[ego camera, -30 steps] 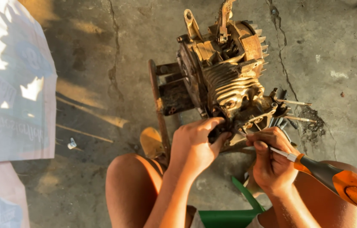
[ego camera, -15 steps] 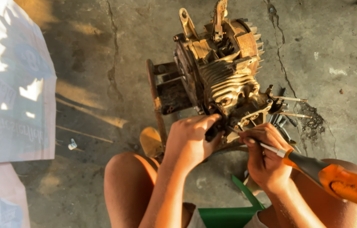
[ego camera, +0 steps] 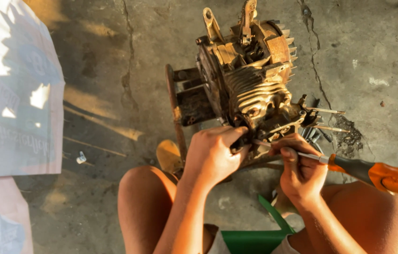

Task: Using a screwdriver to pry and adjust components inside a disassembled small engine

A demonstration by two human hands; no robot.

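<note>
A dirty small engine point(ego camera: 248, 80) with cooling fins stands on the cracked concrete floor in front of my knees. My left hand point(ego camera: 213, 153) grips a dark part at the engine's lower front edge, fingers curled around it. My right hand point(ego camera: 300, 169) holds a screwdriver point(ego camera: 373, 171) by its metal shaft; the orange and black handle sticks out to the right over my thigh. The tip points left into the engine's base, right beside my left fingers. What the tip touches is hidden.
A large white printed sack point(ego camera: 13, 94) lies on the floor at the left. A small white bit point(ego camera: 81, 157) lies near it. Loose bolts and dark debris point(ego camera: 335, 131) sit right of the engine. A green object point(ego camera: 255, 235) lies between my legs.
The view has shifted slightly. My left hand has slid up and closer onto the engine's lower edge. My right hand still holds the screwdriver against the same spot.
</note>
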